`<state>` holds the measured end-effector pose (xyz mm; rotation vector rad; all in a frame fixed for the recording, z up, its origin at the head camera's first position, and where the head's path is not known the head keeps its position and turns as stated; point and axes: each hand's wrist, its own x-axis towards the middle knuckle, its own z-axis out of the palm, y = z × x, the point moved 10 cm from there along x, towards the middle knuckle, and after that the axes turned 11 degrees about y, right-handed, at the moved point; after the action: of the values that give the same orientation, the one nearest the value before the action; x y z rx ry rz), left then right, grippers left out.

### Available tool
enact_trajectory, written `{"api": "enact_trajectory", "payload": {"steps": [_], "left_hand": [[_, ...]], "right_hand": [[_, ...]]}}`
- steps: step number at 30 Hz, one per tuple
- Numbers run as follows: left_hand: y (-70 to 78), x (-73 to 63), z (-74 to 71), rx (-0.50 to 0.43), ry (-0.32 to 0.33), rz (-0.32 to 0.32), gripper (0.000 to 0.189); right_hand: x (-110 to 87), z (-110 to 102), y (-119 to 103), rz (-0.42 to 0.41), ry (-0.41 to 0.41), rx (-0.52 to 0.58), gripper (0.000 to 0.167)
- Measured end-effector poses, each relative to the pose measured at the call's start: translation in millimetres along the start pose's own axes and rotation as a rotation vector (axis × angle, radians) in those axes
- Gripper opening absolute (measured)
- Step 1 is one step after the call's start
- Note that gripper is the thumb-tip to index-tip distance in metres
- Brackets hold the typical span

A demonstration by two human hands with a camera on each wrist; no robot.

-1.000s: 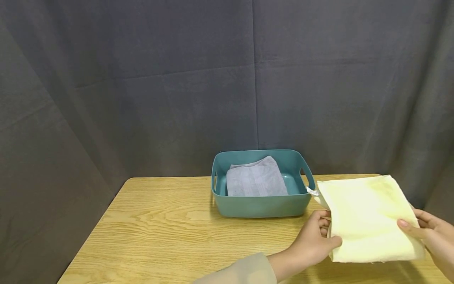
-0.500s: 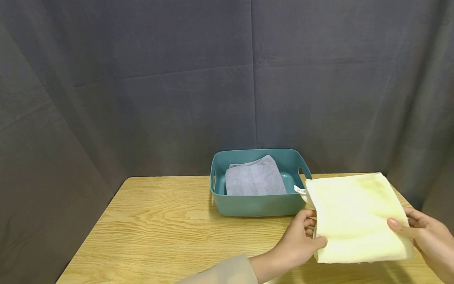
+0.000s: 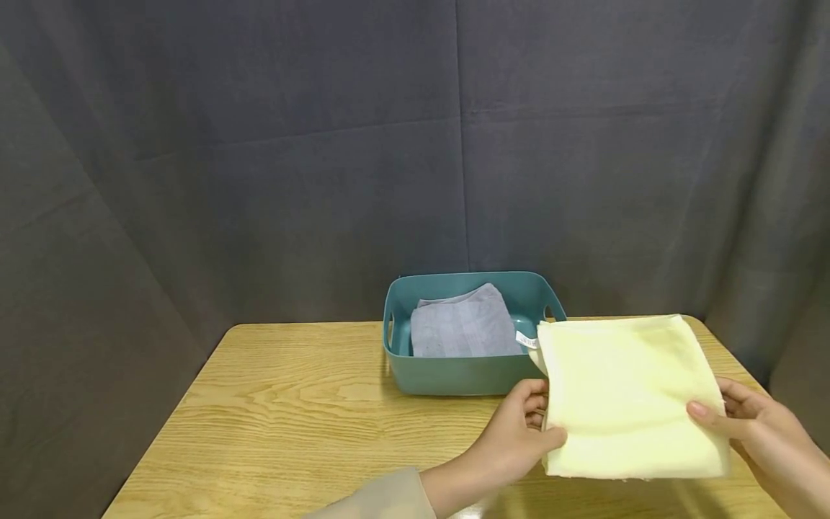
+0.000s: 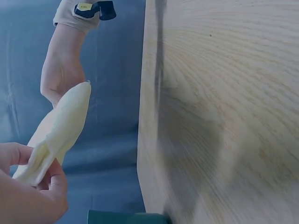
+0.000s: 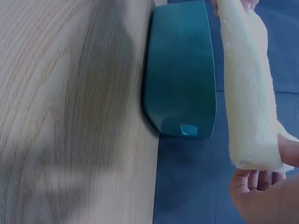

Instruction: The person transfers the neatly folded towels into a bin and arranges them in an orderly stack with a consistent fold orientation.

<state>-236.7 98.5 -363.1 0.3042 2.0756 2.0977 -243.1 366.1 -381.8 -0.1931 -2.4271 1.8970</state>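
A pale yellow towel (image 3: 629, 404), folded into a square with a white tag at its upper left corner, is held up above the table. My left hand (image 3: 515, 432) pinches its left edge, thumb in front and fingers behind. At the right edge my right hand (image 3: 755, 432) grips it the same way. The wrist views show the towel's folded layers edge-on, (image 4: 65, 121) away from the wood. Behind and left of it stands a teal basket (image 3: 460, 376) with a folded grey towel (image 3: 463, 328) inside. The yellow towel covers the basket's front right corner in the head view.
The wooden table (image 3: 292, 418) carries the basket near its back edge. A dark grey curtain (image 3: 324, 180) hangs close behind the table and along both sides. Handle holes are cut in the basket's short ends.
Both hands have carried the yellow towel to the left, so that it now overlaps the basket's right end in the head view. The grey towel stays in the basket.
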Motion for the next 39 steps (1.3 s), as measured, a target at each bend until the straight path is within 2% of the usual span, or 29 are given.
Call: {"api": "enact_trajectory", "payload": {"steps": [4,9,22,32,35,39], "left_hand": [[3.8,-2.5,-7.3,-0.013,-0.014,0.021,0.052],[3.8,-5.9,-18.5,-0.022,-0.011,0.027,0.051],[0.9,-19.2,-42.9,-0.022,0.012,0.052,0.050],[3.0,-24.7,-63.2,-0.003,0.055,0.038,0.049],[3.0,-25.2,-69.3,0.012,0.068,0.030,0.049],[2.9,-26.0,-76.3,0.036,0.080,0.028,0.049]], "right_hand": [[-1.8,9.1,-4.7,-0.013,-0.038,0.061,0.031],[-4.0,17.0,-10.6,-0.032,-0.035,0.038,0.029],[-13.8,45.3,-22.6,-0.012,-0.071,0.030,0.033],[-13.2,65.1,-30.5,-0.019,-0.096,0.040,0.032],[-12.3,71.5,-31.7,0.000,-0.106,0.044,0.034],[-11.8,80.1,-32.5,0.022,-0.123,0.019,0.045]]}}
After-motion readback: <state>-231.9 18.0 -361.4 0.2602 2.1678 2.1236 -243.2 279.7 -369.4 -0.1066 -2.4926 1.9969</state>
